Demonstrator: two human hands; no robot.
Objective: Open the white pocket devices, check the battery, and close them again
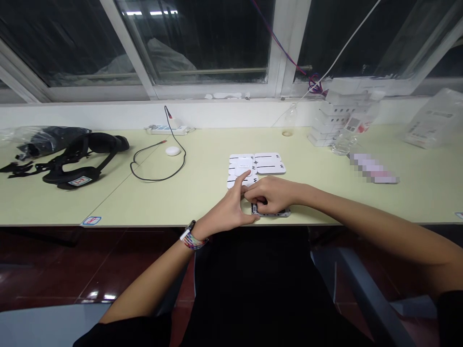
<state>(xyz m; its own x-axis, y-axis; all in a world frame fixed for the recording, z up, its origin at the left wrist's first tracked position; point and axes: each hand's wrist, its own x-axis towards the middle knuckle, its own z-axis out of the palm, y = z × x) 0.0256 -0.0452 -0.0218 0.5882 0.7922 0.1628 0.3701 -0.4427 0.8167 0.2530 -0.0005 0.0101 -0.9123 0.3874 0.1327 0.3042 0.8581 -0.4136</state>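
Observation:
My left hand [229,207] lies at the table's front edge with thumb and index finger stretched apart. Its index fingertip overlaps white rounded cards [235,183] marked with black lines and letters. A small white square piece [243,166] sits on those cards. My right hand [271,193] is closed, fingers curled, right beside the left; what its fingers pinch, if anything, is hidden. Under it, a dark-patterned card or stack [278,213] shows partly. Just beyond it lies another white stack of cards [270,163] with black lines.
A black headset [83,159] and looped black cable [159,180] lie left, near a white round puck [172,151]. A power strip [168,129] stands at the back. Toward the right are white boxes [321,125], a clear bottle [349,132] and a plastic bag [430,120].

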